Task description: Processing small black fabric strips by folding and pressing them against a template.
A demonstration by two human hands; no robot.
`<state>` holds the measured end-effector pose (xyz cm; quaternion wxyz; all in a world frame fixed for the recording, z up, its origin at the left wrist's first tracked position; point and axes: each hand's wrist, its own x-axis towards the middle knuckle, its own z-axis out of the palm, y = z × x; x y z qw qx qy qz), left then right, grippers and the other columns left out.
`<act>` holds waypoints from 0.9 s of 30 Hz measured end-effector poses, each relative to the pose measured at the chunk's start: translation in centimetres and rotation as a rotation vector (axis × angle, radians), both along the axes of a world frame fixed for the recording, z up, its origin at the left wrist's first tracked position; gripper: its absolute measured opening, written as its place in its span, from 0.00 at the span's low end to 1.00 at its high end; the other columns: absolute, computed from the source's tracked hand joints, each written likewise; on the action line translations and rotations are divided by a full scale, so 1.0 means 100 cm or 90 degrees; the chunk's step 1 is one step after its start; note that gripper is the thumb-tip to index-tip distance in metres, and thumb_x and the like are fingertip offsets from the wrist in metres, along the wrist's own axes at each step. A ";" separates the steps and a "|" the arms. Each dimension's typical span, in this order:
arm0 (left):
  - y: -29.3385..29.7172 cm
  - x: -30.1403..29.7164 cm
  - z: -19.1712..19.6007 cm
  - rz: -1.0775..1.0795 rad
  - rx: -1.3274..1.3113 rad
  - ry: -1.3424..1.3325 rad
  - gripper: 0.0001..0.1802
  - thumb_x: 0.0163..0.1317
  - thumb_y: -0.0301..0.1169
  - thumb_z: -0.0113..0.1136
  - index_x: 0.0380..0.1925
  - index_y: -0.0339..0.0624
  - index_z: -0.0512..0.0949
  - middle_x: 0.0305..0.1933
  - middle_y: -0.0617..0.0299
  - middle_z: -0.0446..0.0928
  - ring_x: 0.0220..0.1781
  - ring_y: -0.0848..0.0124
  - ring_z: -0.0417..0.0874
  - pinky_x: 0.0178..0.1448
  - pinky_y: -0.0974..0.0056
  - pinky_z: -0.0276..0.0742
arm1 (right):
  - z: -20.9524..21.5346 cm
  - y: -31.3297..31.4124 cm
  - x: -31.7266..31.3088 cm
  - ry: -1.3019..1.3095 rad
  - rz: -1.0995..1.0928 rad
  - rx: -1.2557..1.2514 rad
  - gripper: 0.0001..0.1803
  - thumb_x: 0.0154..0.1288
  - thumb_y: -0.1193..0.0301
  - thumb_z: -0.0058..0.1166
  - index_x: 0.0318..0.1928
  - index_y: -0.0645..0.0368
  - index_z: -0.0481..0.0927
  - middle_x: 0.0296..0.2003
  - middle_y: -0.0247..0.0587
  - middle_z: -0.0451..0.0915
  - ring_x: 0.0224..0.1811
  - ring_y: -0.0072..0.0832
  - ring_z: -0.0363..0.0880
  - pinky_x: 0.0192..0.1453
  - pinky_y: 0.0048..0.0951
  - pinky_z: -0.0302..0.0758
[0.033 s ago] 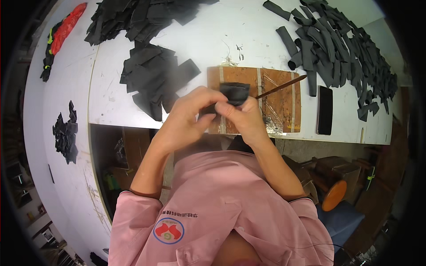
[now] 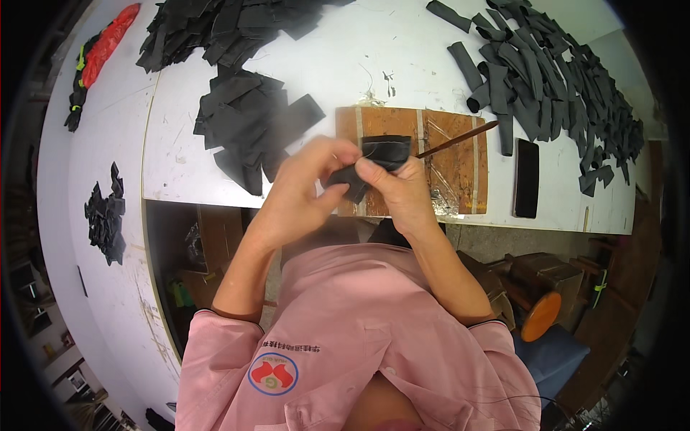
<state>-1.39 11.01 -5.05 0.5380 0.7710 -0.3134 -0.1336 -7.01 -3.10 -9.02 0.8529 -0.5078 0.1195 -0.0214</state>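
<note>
Since the earlier frame, the black cloth piece (image 2: 389, 151) had shifted slightly to the right with the right hand (image 2: 402, 190), and more of its lower part had come into view between the two hands. The left forefinger had drawn back a little from the right thumb.

The cloth lay between the hands: its upper part, marked by a pale line, stood out just beyond the right thumb, and its lower part hung toward the left thumb. The right hand was closed on it, thumb pressed on top and fingers curled behind. The left hand (image 2: 298, 190) was half open in a loose curve, forefinger and thumb apart, their tips at the cloth's left side; whether they gripped it could not be told.

Under and beyond the hands was a brown board (image 2: 453, 197) on a white table (image 2: 176, 136). A thin brown stick (image 2: 460, 138) slanted away to the right from behind the right hand. Farther right was a dark phone (image 2: 527, 179), with a heap of dark grey fabric strips (image 2: 532, 79) beyond it. Black fabric pieces (image 2: 241, 122) were heaped beyond the left hand, and a smaller black pile (image 2: 106, 223) lay well to its left.
</note>
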 end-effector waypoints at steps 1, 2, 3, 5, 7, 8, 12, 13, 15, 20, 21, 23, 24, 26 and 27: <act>0.001 -0.003 0.000 0.075 -0.055 0.136 0.18 0.45 0.13 0.54 0.40 0.34 0.71 0.35 0.60 0.73 0.33 0.78 0.72 0.32 0.74 0.68 | -0.002 -0.001 0.000 0.016 -0.048 0.055 0.10 0.53 0.73 0.57 0.37 0.63 0.75 0.29 0.32 0.76 0.31 0.16 0.71 0.37 0.18 0.70; -0.001 -0.006 0.001 0.105 -0.163 0.240 0.20 0.49 0.18 0.56 0.44 0.33 0.67 0.35 0.61 0.73 0.30 0.81 0.72 0.30 0.76 0.67 | 0.004 -0.002 -0.001 0.031 -0.058 0.095 0.06 0.55 0.74 0.55 0.34 0.62 0.77 0.29 0.32 0.76 0.32 0.16 0.73 0.39 0.19 0.71; -0.001 -0.008 -0.001 0.106 -0.163 0.241 0.20 0.49 0.18 0.56 0.44 0.33 0.67 0.35 0.61 0.73 0.30 0.81 0.72 0.30 0.76 0.67 | 0.006 -0.001 -0.001 0.032 -0.057 0.095 0.06 0.55 0.74 0.55 0.34 0.62 0.77 0.29 0.32 0.76 0.32 0.16 0.73 0.39 0.19 0.71; -0.002 -0.014 -0.007 0.109 -0.207 0.537 0.17 0.52 0.24 0.57 0.43 0.33 0.69 0.34 0.61 0.73 0.26 0.82 0.72 0.30 0.78 0.67 | 0.008 -0.001 -0.002 0.021 -0.076 0.084 0.06 0.55 0.73 0.55 0.33 0.62 0.76 0.29 0.32 0.77 0.32 0.17 0.73 0.39 0.19 0.72; -0.007 -0.018 -0.018 0.124 -0.224 0.517 0.12 0.54 0.27 0.57 0.38 0.34 0.72 0.28 0.64 0.74 0.22 0.82 0.71 0.28 0.78 0.66 | 0.008 -0.002 -0.004 0.023 -0.078 0.081 0.08 0.55 0.72 0.55 0.35 0.62 0.76 0.29 0.32 0.76 0.34 0.18 0.73 0.39 0.20 0.72; -0.007 -0.018 -0.022 0.140 -0.258 0.522 0.09 0.53 0.26 0.57 0.34 0.34 0.73 0.25 0.64 0.74 0.21 0.82 0.71 0.26 0.78 0.66 | 0.008 -0.003 -0.006 0.025 -0.081 0.079 0.09 0.55 0.71 0.55 0.36 0.62 0.75 0.30 0.31 0.76 0.35 0.18 0.74 0.38 0.22 0.72; -0.014 -0.018 -0.013 0.182 -0.232 0.440 0.04 0.51 0.24 0.60 0.25 0.36 0.76 0.19 0.67 0.74 0.18 0.83 0.70 0.24 0.78 0.65 | 0.019 -0.008 -0.012 0.110 -0.026 0.283 0.12 0.55 0.69 0.55 0.39 0.61 0.73 0.31 0.30 0.75 0.35 0.19 0.73 0.36 0.24 0.73; -0.014 -0.019 -0.010 0.165 -0.202 0.400 0.04 0.50 0.24 0.61 0.25 0.36 0.76 0.19 0.68 0.74 0.18 0.84 0.69 0.23 0.79 0.65 | 0.015 -0.009 -0.016 0.151 0.023 0.387 0.13 0.55 0.68 0.55 0.40 0.59 0.72 0.32 0.30 0.74 0.35 0.19 0.73 0.35 0.24 0.72; -0.016 -0.021 -0.004 0.150 -0.204 0.431 0.05 0.49 0.23 0.61 0.25 0.36 0.75 0.20 0.68 0.74 0.19 0.84 0.69 0.23 0.79 0.64 | 0.013 -0.007 -0.023 0.192 0.070 0.492 0.14 0.55 0.67 0.55 0.40 0.58 0.72 0.32 0.30 0.73 0.34 0.19 0.73 0.34 0.24 0.72; -0.018 -0.029 0.008 0.148 -0.226 0.425 0.09 0.48 0.22 0.61 0.30 0.35 0.73 0.22 0.67 0.74 0.21 0.84 0.70 0.25 0.79 0.65 | 0.014 0.002 -0.022 0.163 -0.040 0.393 0.11 0.56 0.69 0.54 0.39 0.57 0.72 0.34 0.34 0.74 0.34 0.21 0.73 0.34 0.24 0.72; -0.018 -0.030 0.009 0.152 -0.258 0.437 0.10 0.49 0.23 0.60 0.32 0.34 0.73 0.23 0.65 0.74 0.22 0.83 0.72 0.26 0.78 0.66 | 0.017 0.003 -0.020 0.150 -0.072 0.386 0.11 0.56 0.70 0.53 0.39 0.59 0.72 0.34 0.35 0.75 0.33 0.22 0.74 0.35 0.23 0.72; -0.012 -0.030 0.004 0.161 -0.278 0.466 0.11 0.50 0.24 0.58 0.33 0.33 0.72 0.24 0.63 0.75 0.23 0.80 0.73 0.27 0.77 0.68 | 0.020 0.002 -0.019 0.097 -0.042 0.368 0.09 0.58 0.70 0.52 0.38 0.61 0.72 0.32 0.37 0.76 0.31 0.22 0.73 0.32 0.22 0.70; -0.010 -0.030 0.001 0.167 -0.300 0.496 0.11 0.51 0.25 0.56 0.35 0.32 0.72 0.25 0.60 0.75 0.24 0.78 0.74 0.28 0.76 0.69 | 0.019 0.003 -0.020 0.089 -0.039 0.341 0.09 0.59 0.69 0.51 0.37 0.61 0.73 0.30 0.37 0.76 0.29 0.22 0.73 0.29 0.22 0.69; -0.006 -0.031 -0.002 0.166 -0.319 0.524 0.11 0.51 0.26 0.55 0.35 0.31 0.72 0.26 0.59 0.75 0.25 0.76 0.75 0.29 0.74 0.70 | 0.018 0.004 -0.020 0.082 -0.034 0.315 0.09 0.59 0.68 0.50 0.36 0.62 0.73 0.28 0.37 0.76 0.27 0.22 0.72 0.27 0.21 0.67; -0.005 -0.031 -0.002 0.163 -0.338 0.552 0.12 0.52 0.27 0.54 0.35 0.31 0.72 0.26 0.57 0.75 0.25 0.74 0.76 0.30 0.73 0.72 | 0.016 0.004 -0.020 0.080 -0.053 0.306 0.09 0.60 0.68 0.49 0.34 0.62 0.73 0.27 0.36 0.76 0.26 0.21 0.71 0.25 0.21 0.66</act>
